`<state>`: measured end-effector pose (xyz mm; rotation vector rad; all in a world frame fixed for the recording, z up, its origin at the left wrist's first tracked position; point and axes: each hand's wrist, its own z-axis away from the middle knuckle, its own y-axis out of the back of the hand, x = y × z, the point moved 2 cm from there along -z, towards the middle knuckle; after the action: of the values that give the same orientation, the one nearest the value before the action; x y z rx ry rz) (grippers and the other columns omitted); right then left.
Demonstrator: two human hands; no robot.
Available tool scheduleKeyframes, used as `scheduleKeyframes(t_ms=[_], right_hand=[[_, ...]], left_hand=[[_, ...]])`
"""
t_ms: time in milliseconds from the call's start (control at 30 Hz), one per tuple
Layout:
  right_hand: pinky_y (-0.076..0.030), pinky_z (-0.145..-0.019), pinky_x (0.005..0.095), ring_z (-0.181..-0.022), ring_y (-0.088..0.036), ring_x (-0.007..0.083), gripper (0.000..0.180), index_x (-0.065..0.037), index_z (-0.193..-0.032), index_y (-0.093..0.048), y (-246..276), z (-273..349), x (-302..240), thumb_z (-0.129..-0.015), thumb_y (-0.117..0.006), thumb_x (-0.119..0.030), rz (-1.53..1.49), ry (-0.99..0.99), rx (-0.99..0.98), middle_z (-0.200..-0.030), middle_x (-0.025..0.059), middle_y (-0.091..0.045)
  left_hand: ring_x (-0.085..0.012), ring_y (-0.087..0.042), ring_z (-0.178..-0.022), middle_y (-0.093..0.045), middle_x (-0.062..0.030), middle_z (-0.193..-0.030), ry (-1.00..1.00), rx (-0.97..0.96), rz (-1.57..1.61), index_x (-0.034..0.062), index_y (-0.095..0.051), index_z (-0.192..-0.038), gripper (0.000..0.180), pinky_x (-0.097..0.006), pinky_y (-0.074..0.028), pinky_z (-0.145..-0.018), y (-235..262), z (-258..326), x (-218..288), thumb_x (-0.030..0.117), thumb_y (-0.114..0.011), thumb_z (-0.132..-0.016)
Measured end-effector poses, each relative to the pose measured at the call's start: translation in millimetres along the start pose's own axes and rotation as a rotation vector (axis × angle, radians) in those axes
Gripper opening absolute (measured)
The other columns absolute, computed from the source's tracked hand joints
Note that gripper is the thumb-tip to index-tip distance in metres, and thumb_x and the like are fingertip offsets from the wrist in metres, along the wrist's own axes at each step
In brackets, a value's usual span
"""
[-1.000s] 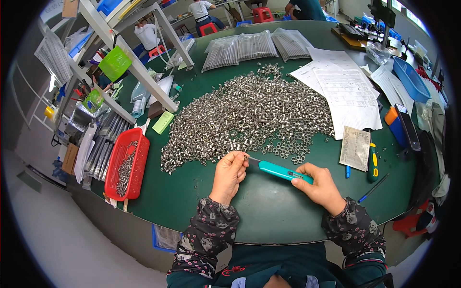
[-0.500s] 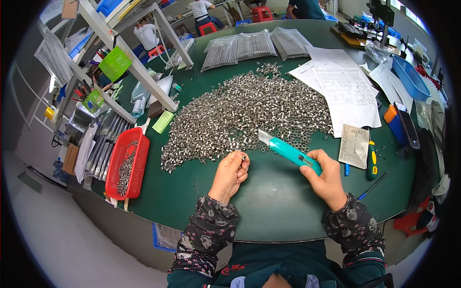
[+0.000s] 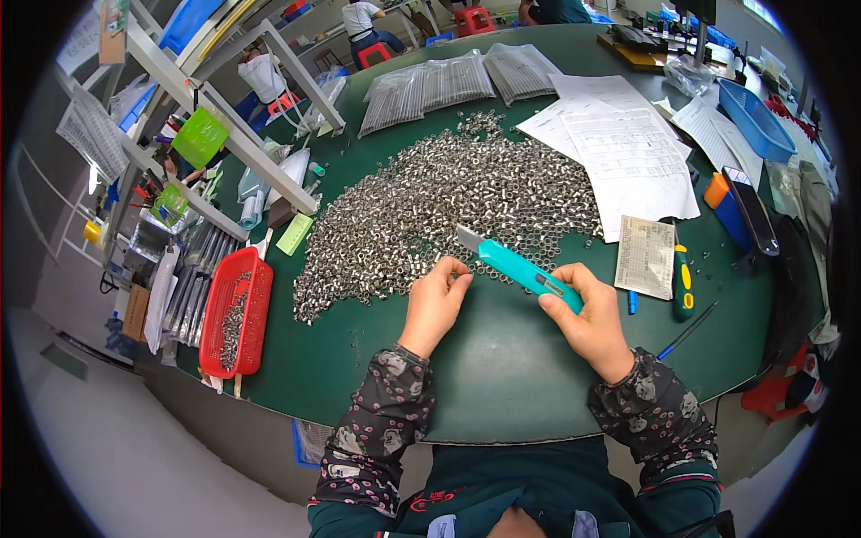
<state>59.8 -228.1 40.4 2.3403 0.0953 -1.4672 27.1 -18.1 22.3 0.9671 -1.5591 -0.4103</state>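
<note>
A teal utility knife [image 3: 529,274] lies in my right hand [image 3: 592,323], which is closed around its handle. Its blade is out and points to the upper left, above the near edge of a big pile of small metal rings [image 3: 448,197]. Thumb and fingers of my left hand [image 3: 437,305] are pinched together beside that same edge, left of the knife and apart from its blade. Whatever sits between those fingertips is too small or hidden to make out.
On the left stands a red basket [image 3: 258,309] with metal rings inside. Bagged metal rods [image 3: 448,82] lie behind the pile. Printed sheets [image 3: 628,157], a card [image 3: 644,257], a yellow-green screwdriver [image 3: 683,285] and a pen [image 3: 689,330] lie to the right.
My left hand has turned and lifted toward the pile's edge; the small metal ring that showed at its fingertips is no longer visible. The knife stays in my right hand. The view has shifted slightly.
</note>
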Motion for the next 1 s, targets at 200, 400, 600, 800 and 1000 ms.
scheduleKeyframes(t_ms=[200,400,600,800,1000], right_hand=[[-0.042,-0.051,0.0293,-0.055,-0.056,0.0215,0.025,-0.001,-0.085,-0.054,-1.3,-1.3,0.5,-0.073,-0.065,-0.021,-0.010,0.039,0.015,-0.065,0.0112,-0.057],[-0.042,-0.051,0.0303,-0.055,-0.056,0.0241,0.025,-0.002,-0.083,-0.054,-1.7,-0.7,0.6,-0.073,-0.065,-0.022,0.009,0.058,0.010,-0.065,0.0113,-0.057],[-0.042,-0.051,0.0317,-0.054,-0.056,0.0248,0.025,-0.003,-0.083,-0.055,-5.9,3.3,3.3,-0.073,-0.065,-0.023,0.037,-0.007,-0.076,-0.062,0.0117,-0.056],[-0.041,-0.049,0.0321,-0.052,-0.054,0.0234,0.027,-0.003,-0.082,-0.056,-12.1,6.2,8.6,-0.071,-0.066,-0.026,0.088,-0.081,-0.218,-0.060,0.0124,-0.055],[-0.039,-0.048,0.0306,-0.050,-0.052,0.0182,0.028,-0.001,-0.082,-0.058,-14.6,3.4,8.9,-0.071,-0.066,-0.027,0.087,-0.209,-0.349,-0.059,0.0119,-0.054]], left_hand=[[-0.0328,-0.056,-0.068,-0.059,-0.0119,-0.072,0.024,0.001,-0.273,0.0066,-0.050,-0.083,0.013,-0.042,-0.043,-0.058,-14.3,-5.9,2.6,0.015,-0.057,-0.076],[-0.0205,-0.053,-0.053,-0.057,-0.0092,-0.071,-0.058,0.022,0.052,0.0057,-0.046,-0.079,0.010,-0.032,-0.040,-0.046,-3.0,-2.0,-5.5,0.013,-0.052,-0.082],[-0.0031,-0.035,-0.047,-0.053,-0.0079,-0.081,0.466,-0.190,1.447,0.0076,-0.045,-0.084,0.003,-0.015,-0.025,-0.035,16.3,18.9,-13.6,0.009,-0.045,-0.088],[-0.0022,-0.034,-0.048,-0.052,-0.0048,-0.080,0.363,-0.124,1.507,0.0070,-0.050,-0.091,0.006,-0.014,-0.026,-0.036,16.5,21.1,-32.6,0.011,-0.046,-0.088],[-0.0018,-0.034,-0.050,-0.051,-0.0025,-0.079,0.385,-0.115,1.503,0.0034,-0.053,-0.096,0.014,-0.013,-0.026,-0.037,17.8,20.4,-34.2,0.012,-0.047,-0.088]])
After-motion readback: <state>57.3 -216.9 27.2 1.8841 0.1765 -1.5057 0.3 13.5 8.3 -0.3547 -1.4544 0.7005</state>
